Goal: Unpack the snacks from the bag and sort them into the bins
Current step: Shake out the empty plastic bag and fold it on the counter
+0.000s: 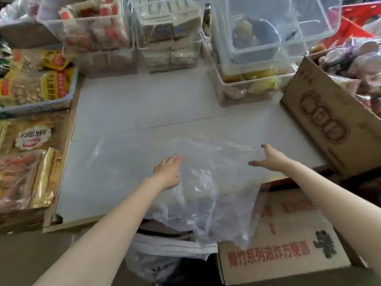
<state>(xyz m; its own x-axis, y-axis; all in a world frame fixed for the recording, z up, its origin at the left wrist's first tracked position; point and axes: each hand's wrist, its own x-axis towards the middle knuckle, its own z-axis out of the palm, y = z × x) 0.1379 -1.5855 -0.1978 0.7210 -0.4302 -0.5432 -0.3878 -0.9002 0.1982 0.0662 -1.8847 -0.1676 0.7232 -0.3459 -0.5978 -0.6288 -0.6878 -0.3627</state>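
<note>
The clear bag [206,182] is spread at lower centre on the table [144,104]; it is touched by the left hand [168,171], fingers flat; the right hand [268,156] is released just above; bins [257,44] lie beyond.

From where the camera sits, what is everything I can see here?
Bag: one, clear plastic, on the table's near edge, seemingly empty.
Table: one, pale grey, centre.
Bins: several, clear, along the far edge, holding packets.
Basket: one, blue, far left, yellow packets inside.
Snack packs: several, orange and gold, left.
Boxes: two, brown cardboard, right.
Left hand: flat on the bag.
Right hand: fingers spread at the bag.
</note>
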